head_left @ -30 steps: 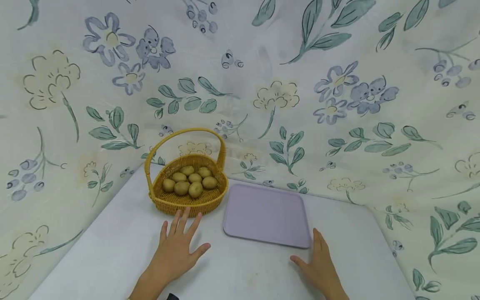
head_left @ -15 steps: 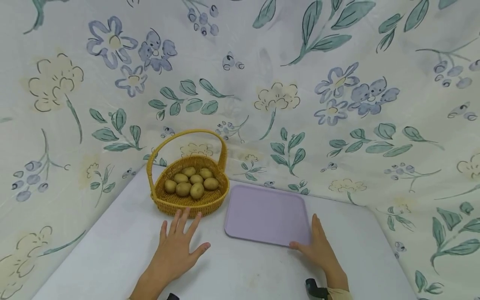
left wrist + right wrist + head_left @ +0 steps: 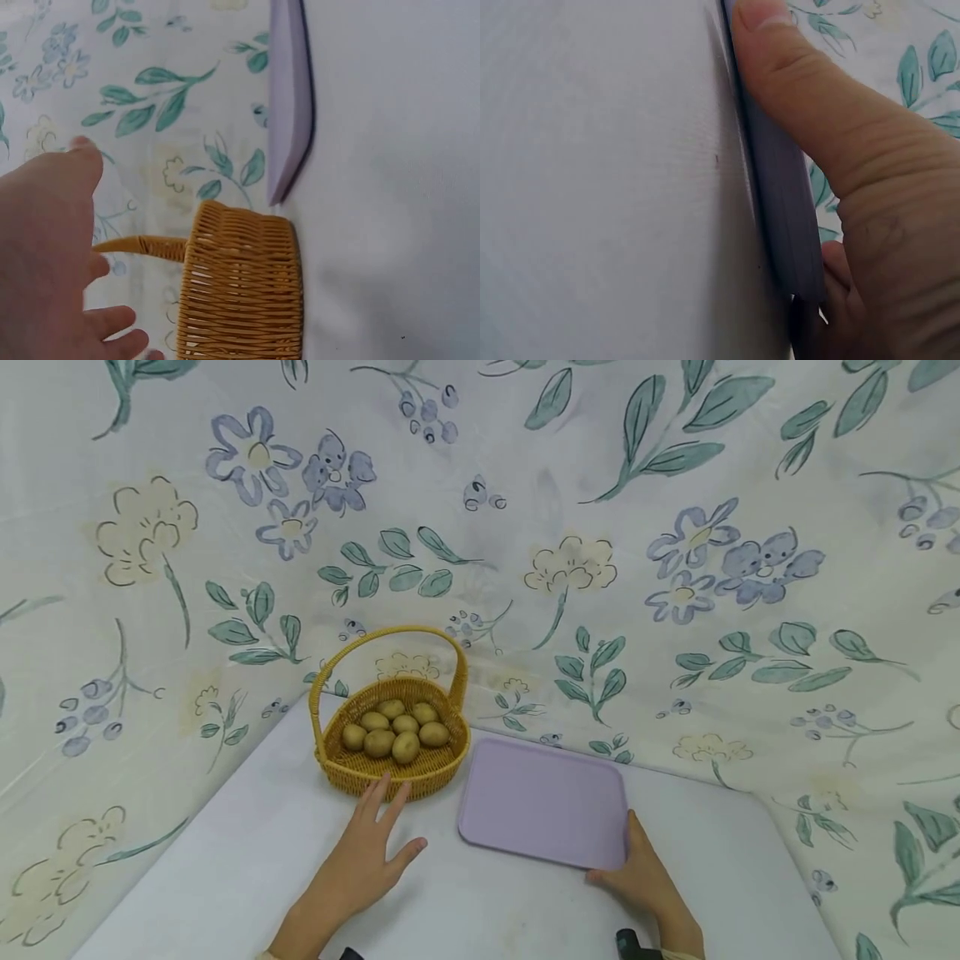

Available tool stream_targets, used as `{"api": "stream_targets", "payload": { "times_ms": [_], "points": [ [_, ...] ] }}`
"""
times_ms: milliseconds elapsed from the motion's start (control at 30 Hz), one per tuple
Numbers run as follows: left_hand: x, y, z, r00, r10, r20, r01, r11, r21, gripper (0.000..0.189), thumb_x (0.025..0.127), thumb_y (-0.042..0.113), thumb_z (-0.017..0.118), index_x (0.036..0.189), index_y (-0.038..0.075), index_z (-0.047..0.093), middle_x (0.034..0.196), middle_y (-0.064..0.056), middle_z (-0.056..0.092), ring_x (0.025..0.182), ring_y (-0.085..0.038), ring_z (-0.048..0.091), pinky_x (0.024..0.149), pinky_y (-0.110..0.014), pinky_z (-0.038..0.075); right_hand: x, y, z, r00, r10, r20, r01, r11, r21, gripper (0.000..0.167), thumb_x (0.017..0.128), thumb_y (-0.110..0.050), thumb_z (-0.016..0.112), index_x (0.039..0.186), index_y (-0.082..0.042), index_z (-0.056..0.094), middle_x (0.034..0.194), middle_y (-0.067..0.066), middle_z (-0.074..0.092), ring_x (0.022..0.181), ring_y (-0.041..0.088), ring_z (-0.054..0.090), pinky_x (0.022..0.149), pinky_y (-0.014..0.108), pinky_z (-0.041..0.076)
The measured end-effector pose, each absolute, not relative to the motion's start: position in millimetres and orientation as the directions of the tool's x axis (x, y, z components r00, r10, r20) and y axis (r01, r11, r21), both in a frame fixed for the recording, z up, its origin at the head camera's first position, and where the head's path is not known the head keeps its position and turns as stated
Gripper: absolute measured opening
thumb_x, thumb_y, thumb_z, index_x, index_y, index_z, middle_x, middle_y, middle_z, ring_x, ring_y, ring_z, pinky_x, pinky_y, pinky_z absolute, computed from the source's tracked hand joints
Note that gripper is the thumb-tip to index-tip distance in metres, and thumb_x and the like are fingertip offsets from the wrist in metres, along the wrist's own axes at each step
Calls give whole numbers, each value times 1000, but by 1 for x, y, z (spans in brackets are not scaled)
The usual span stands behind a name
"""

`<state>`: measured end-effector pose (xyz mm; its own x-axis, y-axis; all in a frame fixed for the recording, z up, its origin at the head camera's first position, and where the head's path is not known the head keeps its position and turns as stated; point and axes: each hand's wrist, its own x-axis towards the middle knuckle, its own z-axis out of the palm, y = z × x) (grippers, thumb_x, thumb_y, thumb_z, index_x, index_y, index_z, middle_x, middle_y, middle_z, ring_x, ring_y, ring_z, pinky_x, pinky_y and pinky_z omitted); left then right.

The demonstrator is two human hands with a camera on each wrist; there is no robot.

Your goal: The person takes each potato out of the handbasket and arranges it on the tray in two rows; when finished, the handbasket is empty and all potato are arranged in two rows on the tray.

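My right hand (image 3: 643,878) grips the near right corner of a lilac tray (image 3: 543,802), thumb along the front edge and fingers along the right side. Close up in the right wrist view, the thumb (image 3: 802,82) lies against the wall of the tray (image 3: 780,187). With fingers spread, my left hand (image 3: 363,864) hovers in front of a yellow wicker basket (image 3: 438,779), its fingertips overlapping the basket's front wall in the head view. Several potatoes (image 3: 406,747) lie in the basket. In the left wrist view the left hand (image 3: 45,232) holds nothing.
The basket's tall arched handle (image 3: 322,693) rises at its left and back. Behind the white table (image 3: 480,910) hangs a floral cloth (image 3: 495,568), close to the back edges of basket and tray. Basket and tray stand side by side.
My right hand has moved forward and onto the tray's near right corner, its thumb coming to the front edge. The left hand has barely moved. The head view has shifted slightly.
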<state>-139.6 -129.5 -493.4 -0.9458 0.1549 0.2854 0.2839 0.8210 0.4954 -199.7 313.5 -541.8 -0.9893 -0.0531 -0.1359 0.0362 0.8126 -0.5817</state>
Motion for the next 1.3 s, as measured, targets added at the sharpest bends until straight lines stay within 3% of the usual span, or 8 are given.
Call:
{"api": "stream_targets", "payload": {
  "times_ms": [133, 267, 500, 767, 1067, 1300],
  "points": [
    [-147, -131, -489, -946, 88, 313, 267, 759, 593, 90, 95, 53, 67, 161, 5, 29, 165, -21, 30, 150, -46, 33, 116, -64, 38, -196, 315, -539, -987, -48, -152, 51, 811, -583, 151, 64, -56, 92, 159, 11, -6, 167, 33, -3, 155, 51, 3, 128, 60, 11],
    [-157, -133, -480, -917, 1, 398, 280, 714, 641, 82, 91, 37, 78, 154, 0, 41, 155, -23, 48, 141, -45, 47, 112, -61, 44, -194, 315, -536, -986, -45, -158, 57, 807, -588, 151, 65, -56, 91, 159, 10, -6, 167, 33, -2, 155, 50, 4, 128, 60, 11],
    [-179, -138, -461, -839, -106, 533, 345, 653, 674, 61, 82, 14, 85, 135, -5, 63, 128, -22, 70, 109, -36, 73, 86, -46, 61, -194, 315, -534, -988, -54, -144, 42, 807, -589, 149, 66, -56, 91, 159, 10, -4, 167, 33, -1, 155, 50, 5, 128, 59, 11],
    [-205, -150, -452, -855, -152, 496, 305, 627, 717, 46, 82, 10, 85, 124, -2, 72, 114, -18, 76, 101, -34, 76, 82, -42, 62, -197, 316, -537, -990, -68, -124, 17, 813, -582, 149, 65, -57, 91, 159, 11, -4, 167, 32, 0, 156, 49, 6, 128, 59, 12],
    [-231, -159, -442, -937, -150, 316, 159, 621, 767, 45, 90, 19, 79, 132, 4, 69, 122, -13, 75, 108, -30, 74, 87, -41, 63, -199, 316, -540, -991, -72, -113, 10, 800, -600, 149, 65, -56, 91, 159, 11, -3, 167, 32, 0, 156, 49, 6, 128, 58, 12],
    [-251, -159, -430, -951, -97, 292, 170, 626, 761, 44, 93, 23, 77, 133, 9, 69, 120, -13, 76, 110, -30, 73, 91, -47, 61, -199, 316, -541, -992, -68, -111, 13, 796, -605, 149, 65, -56, 91, 159, 10, -4, 168, 31, -1, 156, 49, 5, 128, 58, 11]
  ]
}}
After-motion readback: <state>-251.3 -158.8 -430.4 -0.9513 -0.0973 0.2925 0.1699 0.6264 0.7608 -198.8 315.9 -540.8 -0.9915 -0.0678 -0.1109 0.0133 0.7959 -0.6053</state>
